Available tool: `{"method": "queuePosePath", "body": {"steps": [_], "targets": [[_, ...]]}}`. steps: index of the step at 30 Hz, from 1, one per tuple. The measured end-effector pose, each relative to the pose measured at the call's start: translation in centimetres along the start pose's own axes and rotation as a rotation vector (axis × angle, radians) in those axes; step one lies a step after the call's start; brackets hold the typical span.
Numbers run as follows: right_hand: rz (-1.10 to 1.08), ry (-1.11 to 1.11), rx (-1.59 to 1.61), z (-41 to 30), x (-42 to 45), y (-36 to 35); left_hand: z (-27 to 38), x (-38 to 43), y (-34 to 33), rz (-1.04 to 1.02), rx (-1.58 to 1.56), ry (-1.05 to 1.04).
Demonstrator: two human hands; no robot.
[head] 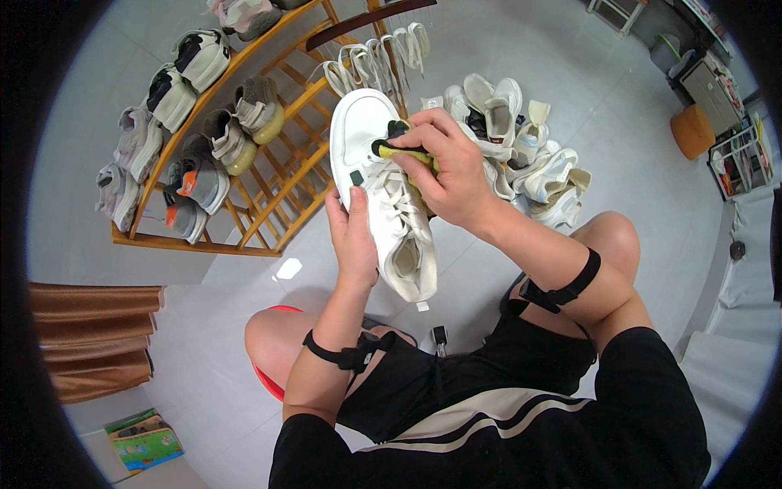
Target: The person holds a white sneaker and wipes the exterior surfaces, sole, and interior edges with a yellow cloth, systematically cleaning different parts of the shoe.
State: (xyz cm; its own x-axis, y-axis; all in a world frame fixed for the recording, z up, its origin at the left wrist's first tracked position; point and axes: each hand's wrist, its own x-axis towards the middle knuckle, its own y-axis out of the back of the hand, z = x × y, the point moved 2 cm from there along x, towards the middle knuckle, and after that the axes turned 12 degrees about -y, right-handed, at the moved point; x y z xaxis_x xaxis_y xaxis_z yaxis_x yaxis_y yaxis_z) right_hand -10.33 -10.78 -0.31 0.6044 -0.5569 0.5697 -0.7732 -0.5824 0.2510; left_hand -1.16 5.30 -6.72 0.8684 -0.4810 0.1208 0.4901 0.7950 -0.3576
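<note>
A white lace-up sneaker (pixel 366 122) is held up before me, its toe pointing away and its heel towards me. My left hand (pixel 354 238) grips it by the side of the sole, the thumb beside a small dark green patch. In my right hand (pixel 443 165) is a yellow and black cloth (pixel 400 150), pinched between thumb and fingers against the upper, near the top of the laces. Part of the cloth is hidden behind my fingers. The white laces (pixel 400 202) are threaded in the shoe.
A wooden shoe rack (pixel 263 229) with several pairs of shoes stands at the left. White shoelaces (pixel 366 64) hang from a dark wooden hanger (pixel 366 24) beyond the sneaker. Several white shoes (pixel 504 116) lie piled on the floor at the right. An orange stool (pixel 693 131) stands farther right.
</note>
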Motion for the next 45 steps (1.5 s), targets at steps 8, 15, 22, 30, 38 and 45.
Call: {"method": "queuePosePath", "body": {"steps": [8,15,22,30,38,45], "targets": [[-0.369,0.037,0.074,-0.6,-2.7,-0.5,0.4,1.2,1.4,-0.016,-0.082,0.014],[-0.06,0.063,-0.015,-1.8,-1.1,1.5,1.0,0.8,-0.1,-0.142,-0.153,0.163],[-0.349,0.042,0.064,-2.2,-3.7,-0.3,1.7,1.6,1.0,-0.042,-0.12,0.142],[-0.308,0.103,-0.036,-3.3,-4.1,-0.3,1.3,1.1,0.6,-0.053,-0.156,0.21],[-0.511,0.019,0.062,-2.5,-5.2,-0.4,-0.4,3.4,3.8,-0.028,-0.275,0.294],[-0.605,-0.092,0.184,-2.8,-6.3,-0.1,2.7,3.6,2.5,0.234,0.061,-0.077]]}}
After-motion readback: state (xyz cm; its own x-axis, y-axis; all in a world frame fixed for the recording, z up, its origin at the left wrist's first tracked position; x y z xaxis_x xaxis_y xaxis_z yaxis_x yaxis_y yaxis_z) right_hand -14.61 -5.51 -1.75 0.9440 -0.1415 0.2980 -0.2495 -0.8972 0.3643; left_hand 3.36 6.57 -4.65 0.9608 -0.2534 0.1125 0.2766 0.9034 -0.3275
